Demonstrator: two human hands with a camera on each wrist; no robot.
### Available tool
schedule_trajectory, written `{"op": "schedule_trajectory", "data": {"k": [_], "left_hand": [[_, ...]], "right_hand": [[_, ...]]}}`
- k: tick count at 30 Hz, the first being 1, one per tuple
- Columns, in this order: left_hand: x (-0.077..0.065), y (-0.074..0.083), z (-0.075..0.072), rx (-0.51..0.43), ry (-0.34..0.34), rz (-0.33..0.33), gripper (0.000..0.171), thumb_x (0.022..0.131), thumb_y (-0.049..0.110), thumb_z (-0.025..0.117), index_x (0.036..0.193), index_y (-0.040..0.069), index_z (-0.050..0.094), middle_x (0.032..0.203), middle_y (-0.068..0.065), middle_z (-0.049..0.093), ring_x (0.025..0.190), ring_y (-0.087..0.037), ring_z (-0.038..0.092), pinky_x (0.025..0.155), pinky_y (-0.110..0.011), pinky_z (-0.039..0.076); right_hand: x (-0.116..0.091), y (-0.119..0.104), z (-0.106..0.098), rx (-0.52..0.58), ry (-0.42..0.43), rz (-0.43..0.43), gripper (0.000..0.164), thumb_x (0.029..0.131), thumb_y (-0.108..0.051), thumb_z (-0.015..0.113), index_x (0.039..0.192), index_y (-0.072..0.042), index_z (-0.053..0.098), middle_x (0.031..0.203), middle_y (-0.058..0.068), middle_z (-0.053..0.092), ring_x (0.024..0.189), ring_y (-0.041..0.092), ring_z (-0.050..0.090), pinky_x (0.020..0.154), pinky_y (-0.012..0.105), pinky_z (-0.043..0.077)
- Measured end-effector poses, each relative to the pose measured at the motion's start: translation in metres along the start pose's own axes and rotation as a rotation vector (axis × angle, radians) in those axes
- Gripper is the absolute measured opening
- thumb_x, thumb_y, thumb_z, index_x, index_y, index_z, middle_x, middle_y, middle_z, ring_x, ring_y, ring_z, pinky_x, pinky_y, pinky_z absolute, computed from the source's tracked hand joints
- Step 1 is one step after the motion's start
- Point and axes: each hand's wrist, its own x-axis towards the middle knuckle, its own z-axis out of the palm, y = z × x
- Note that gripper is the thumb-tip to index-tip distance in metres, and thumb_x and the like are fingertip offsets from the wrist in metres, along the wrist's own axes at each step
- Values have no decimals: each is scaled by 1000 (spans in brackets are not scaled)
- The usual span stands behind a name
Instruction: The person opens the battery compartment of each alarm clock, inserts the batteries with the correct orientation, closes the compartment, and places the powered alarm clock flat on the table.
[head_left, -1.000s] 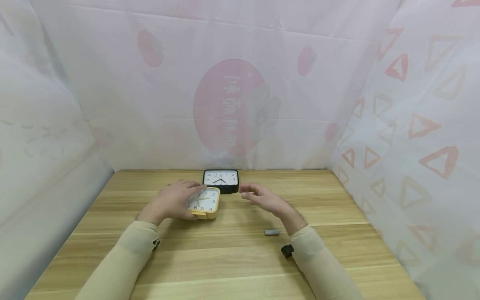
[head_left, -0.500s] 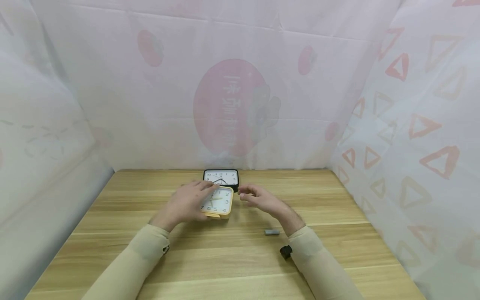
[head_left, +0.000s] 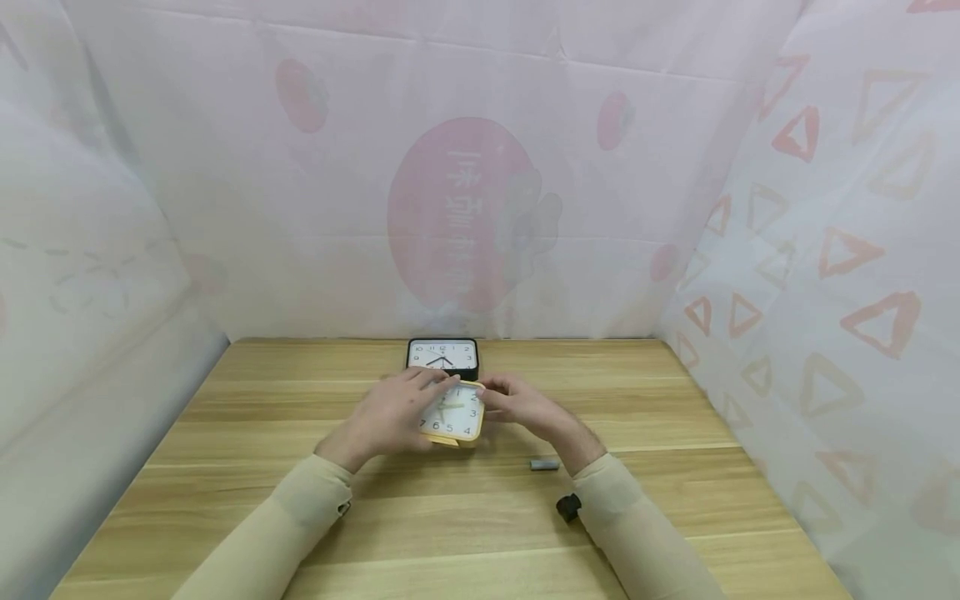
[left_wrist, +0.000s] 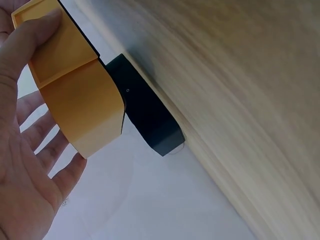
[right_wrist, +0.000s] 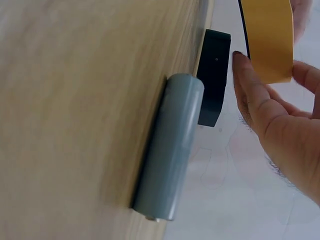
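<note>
A square yellow alarm clock (head_left: 459, 414) with a white face is held up off the table, face upward. Its left side is in the grip of my left hand (head_left: 392, 410); in the left wrist view the thumb presses the yellow casing (left_wrist: 80, 100) and the fingers spread along the far side. At the clock's upper right corner, my right hand (head_left: 527, 410) has its thumb at the face edge and its fingers behind, so the corner sits between them. Just behind is a black alarm clock (head_left: 442, 354), lying face up and partly covered by my left fingers.
A grey cylindrical battery (head_left: 544, 465) lies on the wooden table (head_left: 450, 533), close to my right wrist. White patterned cloth (head_left: 480, 167) encloses the table at the back and both sides. A small black device (head_left: 568, 507) sits by the right cuff.
My left hand has carried the yellow clock rightward, in front of the black clock. My right hand, which was apart from it, now takes its right corner. The battery and black clock stay put.
</note>
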Motion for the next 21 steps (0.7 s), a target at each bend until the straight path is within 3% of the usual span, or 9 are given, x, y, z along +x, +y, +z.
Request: {"op": "schedule_trajectory", "data": {"k": [3,4,6,11,17,21], "left_hand": [[-1,5,-4,-2,3,-6,119,77,47,103,181,29,48,172,-8,64,157,-39,63,122,-68,61],[-2,12,-12,-4,-17,-22,117,78,45,104,180,27,50,172,-9,64,158,-41,63,124,-67,61],[-3,15,-15,9,-15,-25,116,79,52,105,179,24,51,171,-10,65,157,-41,64,123,-66,62],[-5,20,-22,5,-28,-40,123,81,66,104,181,23,47,177,-7,59,164,-39,59,126,-67,60],[-6,16,-26,-162,46,-63,116,87,58,103,180,16,48,181,-11,55,167,-42,54,131,-69,54],[-3,11,-28,-336,94,-167,98,102,49,92,181,13,46,181,-16,54,166,-45,54,135,-68,50]], "right_hand": [[1,1,1,11,44,13,48,125,-25,55,161,7,61,155,26,71,141,31,75,127,51,62],[1,0,1,14,57,17,47,125,-24,56,159,8,62,153,26,72,137,28,76,126,50,64],[1,0,2,5,83,20,47,124,-24,57,158,9,63,150,26,74,132,26,78,122,49,66],[-1,-3,1,6,122,27,50,125,-24,57,162,9,60,154,28,72,136,32,77,123,51,65],[-2,-5,-4,44,173,12,53,125,-21,55,169,8,53,166,29,63,155,41,66,130,50,60],[0,-5,-6,52,206,-17,52,125,-20,55,171,5,53,168,30,60,158,42,63,131,48,59]]}}
